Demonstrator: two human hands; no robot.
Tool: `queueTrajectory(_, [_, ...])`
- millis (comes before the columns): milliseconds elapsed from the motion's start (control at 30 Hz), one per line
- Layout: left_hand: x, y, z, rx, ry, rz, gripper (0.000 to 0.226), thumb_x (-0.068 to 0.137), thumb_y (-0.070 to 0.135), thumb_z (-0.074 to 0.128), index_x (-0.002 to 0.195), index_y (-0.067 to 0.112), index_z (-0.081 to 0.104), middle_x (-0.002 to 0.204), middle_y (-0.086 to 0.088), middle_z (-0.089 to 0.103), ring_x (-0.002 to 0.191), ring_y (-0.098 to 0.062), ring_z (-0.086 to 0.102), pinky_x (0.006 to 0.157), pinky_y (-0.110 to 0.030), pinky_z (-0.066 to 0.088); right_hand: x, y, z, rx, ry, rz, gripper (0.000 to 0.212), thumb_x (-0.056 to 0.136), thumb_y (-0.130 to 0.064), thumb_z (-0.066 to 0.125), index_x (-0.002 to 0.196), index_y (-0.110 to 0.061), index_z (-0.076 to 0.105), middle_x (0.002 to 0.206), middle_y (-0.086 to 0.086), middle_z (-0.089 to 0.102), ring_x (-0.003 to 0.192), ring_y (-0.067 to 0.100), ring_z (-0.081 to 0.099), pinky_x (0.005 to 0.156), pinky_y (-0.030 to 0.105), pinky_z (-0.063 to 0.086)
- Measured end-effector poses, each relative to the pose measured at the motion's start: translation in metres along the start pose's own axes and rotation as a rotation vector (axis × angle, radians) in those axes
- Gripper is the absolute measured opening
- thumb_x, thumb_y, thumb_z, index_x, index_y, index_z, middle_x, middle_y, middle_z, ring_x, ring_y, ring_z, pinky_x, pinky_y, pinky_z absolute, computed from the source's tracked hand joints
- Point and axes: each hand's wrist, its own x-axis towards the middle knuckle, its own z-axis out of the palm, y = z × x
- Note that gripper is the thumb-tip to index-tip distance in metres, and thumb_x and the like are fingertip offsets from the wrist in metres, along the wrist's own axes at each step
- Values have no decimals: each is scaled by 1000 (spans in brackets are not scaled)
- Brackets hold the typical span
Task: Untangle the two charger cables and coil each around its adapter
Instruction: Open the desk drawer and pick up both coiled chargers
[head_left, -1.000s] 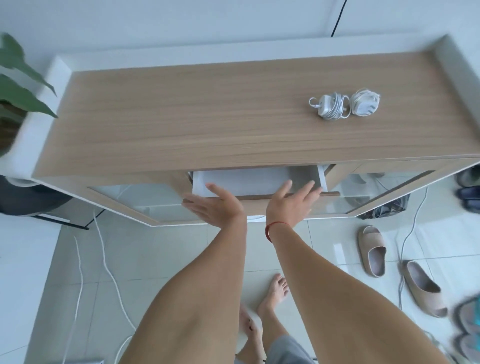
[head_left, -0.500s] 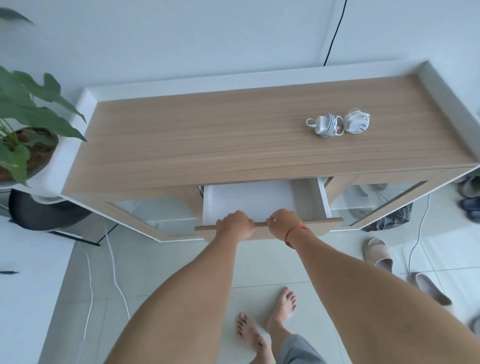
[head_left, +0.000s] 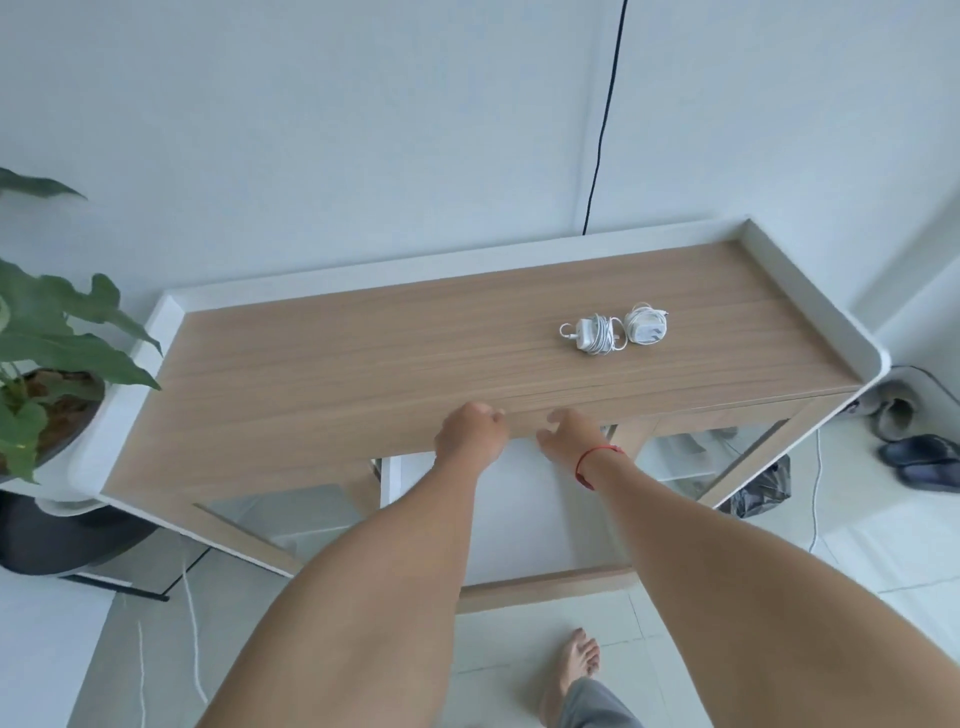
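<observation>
Two white chargers lie side by side on the wooden tabletop (head_left: 363, 374), right of centre. Each has its cable wound around its adapter: the left charger (head_left: 595, 334) and the right charger (head_left: 645, 325). My left hand (head_left: 470, 434) hovers at the table's front edge with its fingers curled and nothing in it. My right hand (head_left: 571, 431), with a red string at the wrist, is beside it, fingers loosely apart and empty. Both hands are well in front of the chargers, above the open drawer (head_left: 545, 587).
The white-lined drawer stands pulled far out under the tabletop, partly hidden by my arms. A potted plant (head_left: 47, 364) is at the left. A black cable (head_left: 602, 119) runs down the wall. Slippers (head_left: 919, 462) and white cords lie on the tiled floor.
The drawer has been pulled much farther out. Both hands have let go of its front and risen to the table's front edge. The camera has tilted up.
</observation>
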Motion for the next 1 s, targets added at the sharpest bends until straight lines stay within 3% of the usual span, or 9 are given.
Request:
queueTrajectory(233, [53,88,-4,-19,-19,93,43,95,36,48,134,18,55,139,-7,55,129,-27,50,104,-34,41,55,20,-80,119,199,49,46,91,-18,53,135,-6,47,132,16,53,123,31,50,97,33,40])
queueTrajectory(333, [87,125,8,-2,-53,144,43,91,34,52,131,21,56,137,-7,56,126,-27,51,104,-35,43,93,40,-110,180,287,61,44,88,-14,56,130,-5,49,130,19,50,118,33,50,91,28,39])
queueTrajectory(400, [110,146,20,-15,-78,153,45,86,34,56,130,23,55,136,-6,56,124,-27,52,103,-37,44,119,52,-127,190,299,99,43,90,-22,56,128,-3,51,134,19,49,121,34,49,96,31,39])
queueTrajectory(533, [139,174,41,62,-112,137,97,77,35,76,153,25,17,157,-11,24,142,-30,27,112,-40,32,163,68,-147,153,210,86,55,88,-30,58,139,-14,44,141,14,44,128,31,43,103,36,40])
queueTrajectory(633, [156,182,58,118,-158,128,117,67,27,86,154,33,8,162,-11,7,148,-31,13,114,-46,27,184,81,-155,35,132,59,65,86,-34,62,144,-24,35,153,14,25,141,31,26,111,44,34])
queueTrajectory(733, [167,185,72,120,-190,94,117,63,28,88,153,33,15,158,-9,19,146,-31,15,113,-45,28,202,92,-156,-23,38,32,71,81,-28,66,143,-29,33,154,15,22,142,34,23,111,44,34])
queueTrajectory(800, [172,186,79,158,-155,102,108,64,31,87,150,34,23,151,-5,31,143,-28,22,111,-41,32,210,97,-154,-15,6,24,73,77,-23,67,142,-31,34,153,13,22,137,37,32,108,43,38])
queueTrajectory(1000, [185,189,77,158,-80,133,71,69,23,79,132,30,47,127,3,56,121,-25,44,90,-34,46,229,97,-146,16,77,-7,57,75,-20,71,128,-25,49,134,5,41,109,30,56,91,36,50])
